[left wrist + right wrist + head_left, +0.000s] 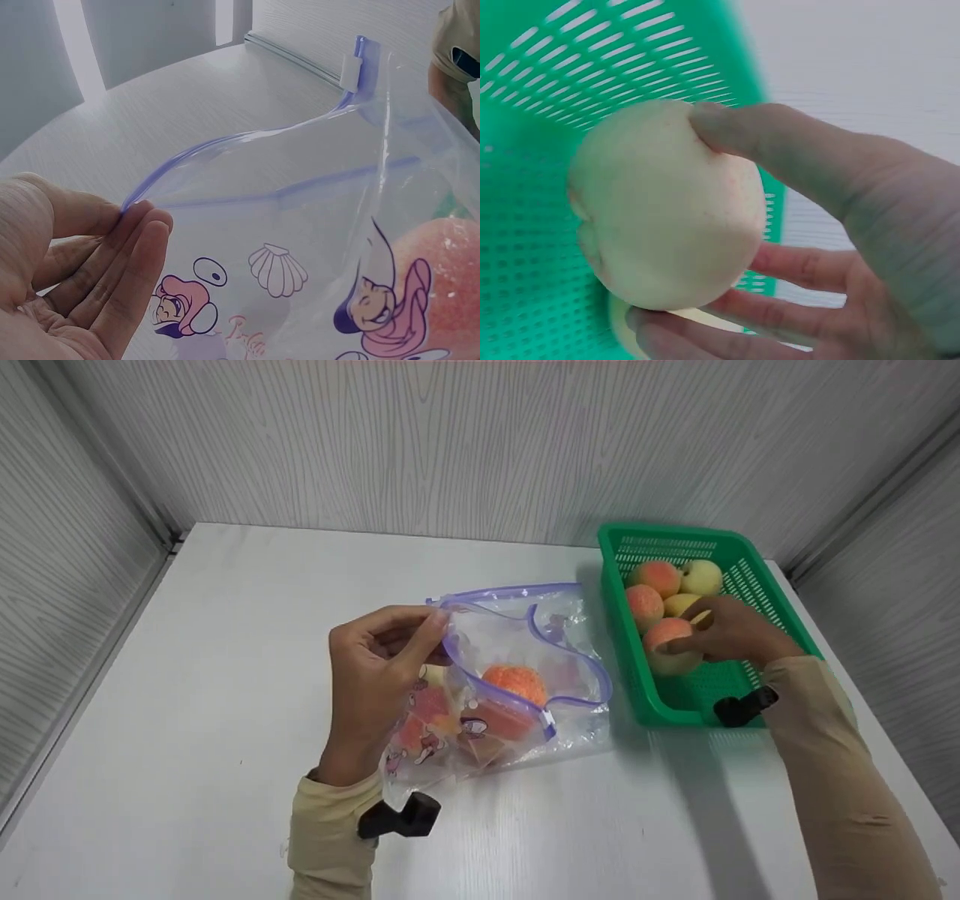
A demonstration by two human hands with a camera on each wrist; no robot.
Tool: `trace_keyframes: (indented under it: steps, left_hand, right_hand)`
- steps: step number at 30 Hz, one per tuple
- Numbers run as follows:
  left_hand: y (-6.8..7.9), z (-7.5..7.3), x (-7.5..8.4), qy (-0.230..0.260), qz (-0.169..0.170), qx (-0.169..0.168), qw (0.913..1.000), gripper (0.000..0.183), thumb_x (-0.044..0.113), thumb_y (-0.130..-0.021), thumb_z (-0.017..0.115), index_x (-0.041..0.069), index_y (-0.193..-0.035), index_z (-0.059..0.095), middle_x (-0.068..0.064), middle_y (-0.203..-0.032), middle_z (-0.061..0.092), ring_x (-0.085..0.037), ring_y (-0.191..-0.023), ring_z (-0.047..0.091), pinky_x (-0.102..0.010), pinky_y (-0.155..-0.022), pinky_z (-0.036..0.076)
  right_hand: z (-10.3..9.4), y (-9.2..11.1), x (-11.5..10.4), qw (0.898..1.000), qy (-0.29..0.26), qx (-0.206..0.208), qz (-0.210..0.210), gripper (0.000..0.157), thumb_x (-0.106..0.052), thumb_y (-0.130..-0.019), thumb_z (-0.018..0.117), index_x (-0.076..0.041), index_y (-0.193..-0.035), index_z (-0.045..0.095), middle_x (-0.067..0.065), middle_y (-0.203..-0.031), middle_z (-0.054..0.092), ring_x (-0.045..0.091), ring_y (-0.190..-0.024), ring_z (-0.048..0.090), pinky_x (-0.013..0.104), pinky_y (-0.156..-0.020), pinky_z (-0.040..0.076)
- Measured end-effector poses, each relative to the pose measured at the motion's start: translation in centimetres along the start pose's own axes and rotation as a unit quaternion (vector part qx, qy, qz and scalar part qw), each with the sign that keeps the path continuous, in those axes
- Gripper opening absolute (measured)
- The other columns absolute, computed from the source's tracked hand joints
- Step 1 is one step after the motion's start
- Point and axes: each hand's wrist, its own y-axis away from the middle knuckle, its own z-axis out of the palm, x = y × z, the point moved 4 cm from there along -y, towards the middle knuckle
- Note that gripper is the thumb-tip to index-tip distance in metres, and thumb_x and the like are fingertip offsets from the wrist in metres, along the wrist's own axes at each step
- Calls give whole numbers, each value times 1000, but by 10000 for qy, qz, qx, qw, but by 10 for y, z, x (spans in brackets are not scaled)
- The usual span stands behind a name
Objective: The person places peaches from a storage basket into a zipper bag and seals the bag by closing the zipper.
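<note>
My left hand [367,682] pinches the purple-edged rim of a clear zip bag [277,217] between thumb and fingers. The bag's mouth gapes, and a white slider [350,73] sits on its zip. Cartoon figures and a shell are printed on the film. Inside lies a red-orange peach [517,682], with more fruit showing blurrily through the plastic. Over in the green basket [649,701], my right hand [739,634] grips a pale peach [667,210] with a red blush, thumb on one side and fingers around the other.
Several more peaches [657,578] lie in the basket's far part. Another purple zip strip [510,590] and clear film lie flat on the white table [225,675] beneath the bag. Wood-patterned panels [375,450] enclose the table at the back and sides.
</note>
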Motion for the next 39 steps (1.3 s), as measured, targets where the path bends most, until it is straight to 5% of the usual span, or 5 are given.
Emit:
trace_keyframes:
  steps: [8,13,23,34,39]
  left_hand:
    - [0,2,0,4,-69,11,10000,11,3,-94,71,-6,-97,76,-15,-85,74,-31,-69,73,-41,-64,64]
    - [1,1,0,-51,-91,30,9999,13,4,-94,71,-8,-97,75,-15,-84,74,-30,-67,73,-40,-64,64]
    - [3,1,0,-134,-110,79,9998,11,5,-94,71,-5,-97,76,-14,-84,74,-31,-68,73,-41,-64,64]
    - [5,2,0,1,-88,34,10000,11,3,-94,70,-6,-97,75,-15,-84,74,-31,-68,73,-42,-64,64]
    - [6,5,1,84,-171,11,9998,11,3,-94,71,-6,-96,75,-15,-82,74,-32,-66,73,-41,-61,64]
  right_hand:
    - [-22,30,-14,9910,-655,1157,-175,74,-46,-89,77,3,-138,49,25,-133,52,17,-85,66,19,-71,57]
    - [-19,42,-30,9715,-1384,1877,-431,69,-42,-89,78,-2,-139,51,17,-132,51,12,-83,69,20,-73,60]
    - [12,53,-71,8676,-4046,2495,-1457,49,-16,-85,84,-5,-127,62,17,-120,60,26,-98,68,31,-78,63]
    - [46,71,-106,7840,-5093,2524,-2496,42,-1,-89,74,-2,-128,57,23,-133,56,35,-116,57,37,-91,60]
    - [61,85,-114,7671,-5219,2622,-2654,40,2,-89,73,-1,-125,56,18,-145,48,35,-132,46,38,-96,57]
